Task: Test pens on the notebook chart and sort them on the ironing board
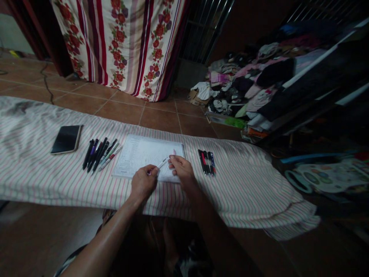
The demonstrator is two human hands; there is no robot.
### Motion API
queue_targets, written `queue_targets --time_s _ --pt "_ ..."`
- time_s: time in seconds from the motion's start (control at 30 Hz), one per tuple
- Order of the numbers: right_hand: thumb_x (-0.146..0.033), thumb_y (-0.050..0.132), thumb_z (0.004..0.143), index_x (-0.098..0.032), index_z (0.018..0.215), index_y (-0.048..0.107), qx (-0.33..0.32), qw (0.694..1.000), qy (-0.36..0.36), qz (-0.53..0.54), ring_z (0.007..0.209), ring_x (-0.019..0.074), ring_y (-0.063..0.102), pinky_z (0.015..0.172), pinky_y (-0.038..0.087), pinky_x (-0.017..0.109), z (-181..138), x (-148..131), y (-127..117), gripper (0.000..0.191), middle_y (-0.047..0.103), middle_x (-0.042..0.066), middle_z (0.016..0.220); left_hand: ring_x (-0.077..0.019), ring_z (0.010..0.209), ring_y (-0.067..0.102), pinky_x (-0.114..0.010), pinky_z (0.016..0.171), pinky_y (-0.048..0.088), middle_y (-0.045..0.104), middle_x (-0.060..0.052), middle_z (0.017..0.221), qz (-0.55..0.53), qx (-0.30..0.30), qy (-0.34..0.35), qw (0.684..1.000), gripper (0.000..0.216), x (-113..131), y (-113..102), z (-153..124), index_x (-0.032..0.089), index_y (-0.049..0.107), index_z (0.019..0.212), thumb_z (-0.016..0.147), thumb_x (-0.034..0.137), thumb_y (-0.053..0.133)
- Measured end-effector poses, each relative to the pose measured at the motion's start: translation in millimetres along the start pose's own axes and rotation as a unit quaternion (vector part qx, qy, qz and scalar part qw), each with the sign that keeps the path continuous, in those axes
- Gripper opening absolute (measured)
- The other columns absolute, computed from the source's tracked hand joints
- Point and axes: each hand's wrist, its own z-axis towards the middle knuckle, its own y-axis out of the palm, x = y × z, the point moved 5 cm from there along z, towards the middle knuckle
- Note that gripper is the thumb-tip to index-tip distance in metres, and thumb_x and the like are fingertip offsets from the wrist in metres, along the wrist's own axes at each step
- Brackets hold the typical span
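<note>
Over an open spiral notebook [144,148], both of my hands are pinched close together. My left hand [143,182] is closed on a thin pale rod with a dark end, which looks like a pen refill [162,163]; it slants up toward my other hand. My right hand [182,168] is closed near the dark end of the rod, and a small pink pen part [174,152] sticks up from its fingers. Whether the right fingertips touch the rod is hard to tell. Right of the notebook lies a neat row of several pens [206,163].
A loose group of several pens [98,156] lies left of the notebook, beside a dark-screened phone [67,139]. Striped cloth [242,184] covers the low table. Beyond are a floral curtain [121,46], a heap of clothes [245,80] and tiled floor [161,115].
</note>
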Motion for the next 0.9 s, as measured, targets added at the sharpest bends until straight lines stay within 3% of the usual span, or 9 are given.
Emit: queue_targets --time_s 0.2,0.73,0.83,0.9 --pt "-0.042 0.070 0.057 -0.014 0.073 0.065 -0.036 0.998 0.044 0.014 0.056 0.0081 0.053 0.037 0.027 0.014 -4.2 7.7 8.6 0.032 0.064 0.004 0.072 -0.0160 0.071 0.061 -0.023 0.062 0.041 0.069 -0.003 0.077 0.016 -0.009 0.012 1.000 0.028 2.2 -2.5 -0.8 0.023 0.069 0.091 0.081 0.038 0.047" --pt "-0.036 0.071 0.054 -0.015 0.071 0.065 0.030 0.995 0.046 0.082 0.050 0.0067 0.048 0.036 0.026 0.015 8.2 17.2 9.4 0.028 0.063 0.003 0.067 -0.0201 0.083 0.063 -0.026 0.068 0.041 0.071 -0.006 0.088 0.069 -0.013 -0.014 0.997 0.029 -1.7 -15.7 -2.9 0.023 0.068 0.093 0.081 0.038 0.047" --pt "-0.037 0.065 0.058 -0.016 0.071 0.063 0.050 0.998 0.015 0.023 0.047 0.0070 0.046 0.038 0.027 0.017 15.4 19.0 5.2 0.024 0.061 0.001 0.063 -0.0212 0.084 0.063 -0.027 0.070 0.041 0.071 -0.006 0.088 0.086 -0.001 -0.024 0.996 0.030 -4.6 -21.6 -2.8 0.024 0.068 0.095 0.081 0.040 0.046" --pt "-0.036 0.061 0.063 -0.017 0.068 0.063 0.042 0.995 -0.029 -0.081 0.049 0.0091 0.049 0.042 0.033 0.019 19.7 16.8 4.3 0.020 0.060 0.000 0.060 -0.0222 0.085 0.063 -0.028 0.070 0.041 0.070 -0.006 0.089 0.097 0.008 -0.029 0.995 0.031 -6.0 -25.5 -2.6 0.025 0.067 0.095 0.081 0.040 0.045"
